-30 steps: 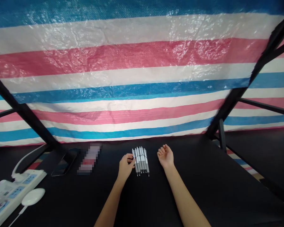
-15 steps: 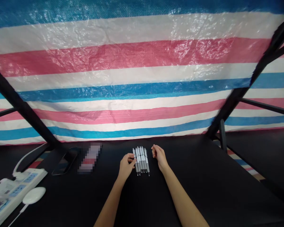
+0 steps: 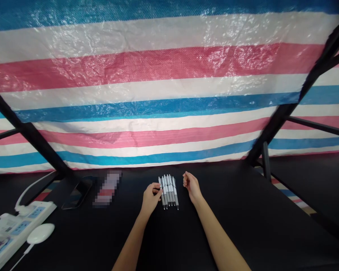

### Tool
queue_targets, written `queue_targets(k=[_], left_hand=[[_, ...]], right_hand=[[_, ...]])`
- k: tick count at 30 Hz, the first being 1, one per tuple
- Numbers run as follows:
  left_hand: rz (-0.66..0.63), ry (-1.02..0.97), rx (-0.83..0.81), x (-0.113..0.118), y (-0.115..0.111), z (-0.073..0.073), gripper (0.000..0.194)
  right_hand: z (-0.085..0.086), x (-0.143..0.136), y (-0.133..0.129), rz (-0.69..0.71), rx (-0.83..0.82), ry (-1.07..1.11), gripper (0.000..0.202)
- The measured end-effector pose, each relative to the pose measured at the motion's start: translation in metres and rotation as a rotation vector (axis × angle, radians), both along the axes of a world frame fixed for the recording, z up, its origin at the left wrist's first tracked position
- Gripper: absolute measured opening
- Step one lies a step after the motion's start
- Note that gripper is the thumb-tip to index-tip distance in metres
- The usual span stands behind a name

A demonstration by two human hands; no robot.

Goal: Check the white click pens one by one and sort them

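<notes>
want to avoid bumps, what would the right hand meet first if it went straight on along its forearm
Probably the striped tarp; the right hand would likely pass right of the pens, though depth is unclear.

Six pens (image 3: 168, 190) top the count

One left hand (image 3: 151, 197) and one right hand (image 3: 191, 186) make two. There are two thick slanting posts (image 3: 41, 144), one phone (image 3: 77, 194), one power strip (image 3: 22, 227) and one white disc (image 3: 41, 234). One blurred thing (image 3: 107, 188) shows too.
</notes>
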State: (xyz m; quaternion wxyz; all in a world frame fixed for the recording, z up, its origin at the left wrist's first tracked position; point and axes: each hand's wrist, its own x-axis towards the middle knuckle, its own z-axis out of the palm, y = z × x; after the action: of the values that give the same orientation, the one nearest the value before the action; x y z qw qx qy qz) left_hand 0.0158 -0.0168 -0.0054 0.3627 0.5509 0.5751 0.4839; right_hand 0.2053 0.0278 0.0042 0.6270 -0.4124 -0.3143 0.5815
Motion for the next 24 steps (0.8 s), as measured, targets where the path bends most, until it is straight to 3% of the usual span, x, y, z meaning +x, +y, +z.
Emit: queue_targets(k=[24], left_hand=[[0.008, -0.013, 0.002, -0.0004, 0.0004, -0.0003, 0.024]], right_hand=[[-0.0007, 0.0007, 0.0009, -0.003, -0.009, 0.055, 0.026]])
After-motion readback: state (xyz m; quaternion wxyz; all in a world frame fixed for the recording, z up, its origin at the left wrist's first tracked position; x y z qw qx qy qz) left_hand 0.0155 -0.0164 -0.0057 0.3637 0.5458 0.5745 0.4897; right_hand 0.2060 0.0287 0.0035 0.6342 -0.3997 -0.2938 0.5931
